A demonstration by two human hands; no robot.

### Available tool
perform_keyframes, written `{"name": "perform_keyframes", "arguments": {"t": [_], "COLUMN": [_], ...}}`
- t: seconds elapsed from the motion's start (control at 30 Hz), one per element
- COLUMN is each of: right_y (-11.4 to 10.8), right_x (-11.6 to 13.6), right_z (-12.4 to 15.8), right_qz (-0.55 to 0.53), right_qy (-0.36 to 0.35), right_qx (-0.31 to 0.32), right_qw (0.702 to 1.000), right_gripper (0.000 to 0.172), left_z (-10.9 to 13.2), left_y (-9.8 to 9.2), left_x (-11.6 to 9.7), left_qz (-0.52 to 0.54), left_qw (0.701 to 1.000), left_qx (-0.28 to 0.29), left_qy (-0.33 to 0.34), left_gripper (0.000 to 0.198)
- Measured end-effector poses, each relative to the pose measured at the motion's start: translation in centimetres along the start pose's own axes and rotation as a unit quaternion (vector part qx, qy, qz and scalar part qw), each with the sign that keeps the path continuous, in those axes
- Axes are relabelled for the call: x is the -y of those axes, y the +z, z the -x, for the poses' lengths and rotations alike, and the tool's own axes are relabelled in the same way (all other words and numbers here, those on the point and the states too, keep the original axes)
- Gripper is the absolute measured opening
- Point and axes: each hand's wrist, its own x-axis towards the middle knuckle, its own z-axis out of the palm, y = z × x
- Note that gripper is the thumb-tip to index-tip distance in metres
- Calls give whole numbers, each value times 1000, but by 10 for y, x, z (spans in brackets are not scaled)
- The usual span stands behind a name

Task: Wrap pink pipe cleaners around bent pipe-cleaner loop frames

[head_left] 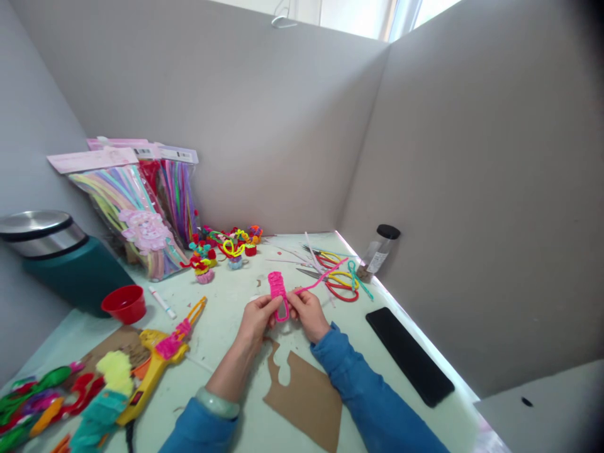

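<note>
A pink fuzzy-wire piece (276, 284) stands between my two hands, its upper part closely wound and its lower end an open loop. My left hand (258, 316) pinches it from the left, with thumb and fingers at its middle. From the right, my right hand (307, 311) holds the pink strand where it leaves the piece; the strand's loose end runs up and right over the scissors. Below my hands lies a cut piece of brown cardboard (306, 393).
Scissors (343, 292), a lidded jar (379, 253) and a black phone (409, 355) are on the right. On the left are a yellow glue gun (150, 384), red cup (125, 304), teal bottle (78, 270) and bagged stems (132, 214). Small colourful crafts (231, 248) sit at the back.
</note>
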Motion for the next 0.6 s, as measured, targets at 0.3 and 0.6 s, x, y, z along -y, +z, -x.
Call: {"name": "perform_keyframes", "arguments": {"t": [0.3,0.6], "right_y": [-1,0], "right_x": [1,5], "right_z": [1,4], "right_qz": [-36,-4], "right_qy": [23,17], "right_qx": [22,24], "right_qw": [999,1000], "right_gripper": [33,38], "left_z": [3,4], "left_y": [1,-1], "left_x": [-6,-8], "left_qz": [32,25], "left_qw": [999,998], "left_qx": [40,45], "left_qy": [-2,30], "left_gripper": [28,29]}}
